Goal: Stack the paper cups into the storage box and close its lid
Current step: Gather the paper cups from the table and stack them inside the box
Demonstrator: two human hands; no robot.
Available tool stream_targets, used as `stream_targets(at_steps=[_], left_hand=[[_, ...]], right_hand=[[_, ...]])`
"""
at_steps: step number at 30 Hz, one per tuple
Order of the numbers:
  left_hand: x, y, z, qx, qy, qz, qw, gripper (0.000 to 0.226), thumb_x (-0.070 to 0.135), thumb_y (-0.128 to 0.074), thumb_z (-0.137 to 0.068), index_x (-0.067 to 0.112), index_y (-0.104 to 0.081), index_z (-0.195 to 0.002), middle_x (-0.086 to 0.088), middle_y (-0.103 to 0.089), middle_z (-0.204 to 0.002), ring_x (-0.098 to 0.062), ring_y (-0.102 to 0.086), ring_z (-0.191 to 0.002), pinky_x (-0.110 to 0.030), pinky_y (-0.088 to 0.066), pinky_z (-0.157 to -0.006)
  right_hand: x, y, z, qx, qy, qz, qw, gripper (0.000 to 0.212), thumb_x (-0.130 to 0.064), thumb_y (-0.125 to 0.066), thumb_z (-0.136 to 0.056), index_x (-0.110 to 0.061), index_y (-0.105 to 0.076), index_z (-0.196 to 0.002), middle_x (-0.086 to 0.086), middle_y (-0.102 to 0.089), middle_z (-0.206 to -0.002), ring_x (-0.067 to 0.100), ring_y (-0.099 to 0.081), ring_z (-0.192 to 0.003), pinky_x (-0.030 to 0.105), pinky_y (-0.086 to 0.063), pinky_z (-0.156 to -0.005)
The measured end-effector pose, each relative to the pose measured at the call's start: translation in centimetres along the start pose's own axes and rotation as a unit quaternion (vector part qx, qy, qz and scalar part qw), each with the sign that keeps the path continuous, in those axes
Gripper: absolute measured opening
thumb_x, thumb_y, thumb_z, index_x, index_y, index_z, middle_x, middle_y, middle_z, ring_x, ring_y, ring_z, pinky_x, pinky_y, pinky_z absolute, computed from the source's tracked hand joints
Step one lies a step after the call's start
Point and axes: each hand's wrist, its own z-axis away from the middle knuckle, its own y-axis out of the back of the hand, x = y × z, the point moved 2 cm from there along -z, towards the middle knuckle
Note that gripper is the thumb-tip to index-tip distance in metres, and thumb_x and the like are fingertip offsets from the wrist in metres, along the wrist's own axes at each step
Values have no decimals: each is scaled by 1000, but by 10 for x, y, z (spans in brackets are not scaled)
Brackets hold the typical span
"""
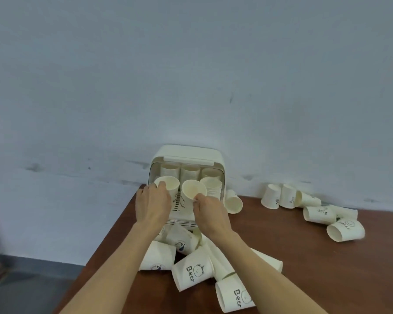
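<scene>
A brown wooden desk [304, 257] is set against a pale blue-grey wall [191, 75], with grey floor [32, 291] seen past its left edge. Loose paper cups are scattered in 2 groups: a heap [191, 257] lies on its sides directly in front of the storage box, under the forearms, several printed with "Bear" and a small cartoon face, and a second cluster [311, 207] is spread along the wall at the right, some upside down and some tipped over. 1 more cup [234, 201] lies on its side just beside the box's right wall. The storage box [186, 155], cream-white with rounded corners, is placed at the desk's far edge against the wall, its front lid [187, 160] raised so the inside is exposed. Stacks of cups [211, 182] are seen standing inside, in a back row and at the front right. A white cup [171, 188] with a dark line drawing is gripped at its rim by the left hand [152, 200], mouth up, at the box's opening. A second cup [193, 189], tilted with its mouth toward the camera, is pinched at the rim by the right hand [208, 210], just beside the first.
</scene>
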Motion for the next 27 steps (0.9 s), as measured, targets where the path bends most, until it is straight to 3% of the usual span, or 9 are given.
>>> stream_targets(at_steps=[5,15,20,27], left_hand=[[-18,-27,-10,-6,14,11,1000,20,23,-42,-97,12,-57,-104,-8,-65,-99,-27,-59,-85,-35,-39,-79],[-35,-75,-24,-81,-2,-40,996,23,23,-43,-96,19,-63,-106,-3,-68,-101,-23,-59,-94,-33,-39,-81],[-38,-83,-22,-95,-3,-48,994,23,22,-44,-96,21,-64,-106,-5,-68,-98,-24,-55,-95,-32,-36,-77],[-37,-73,-24,-111,-8,-26,993,28,23,-45,-97,17,-58,-121,-9,-67,-106,-26,-58,-99,-33,-41,-75]], right_hand=[[-3,-31,-19,-25,-22,29,999,12,-13,-38,-96,-10,-50,-92,10,-59,-91,29,-49,-73,34,-33,-59],[6,-68,-48,-109,-32,126,985,22,-5,-42,-90,-9,-56,-106,12,-61,-105,32,-58,-97,35,-37,-66],[8,-74,-48,-93,-5,135,986,21,-4,-38,-89,-8,-52,-104,13,-61,-102,35,-59,-92,37,-33,-63],[7,-77,-44,-55,-13,121,991,27,-4,-38,-89,-8,-48,-113,13,-63,-105,37,-60,-91,37,-32,-62]])
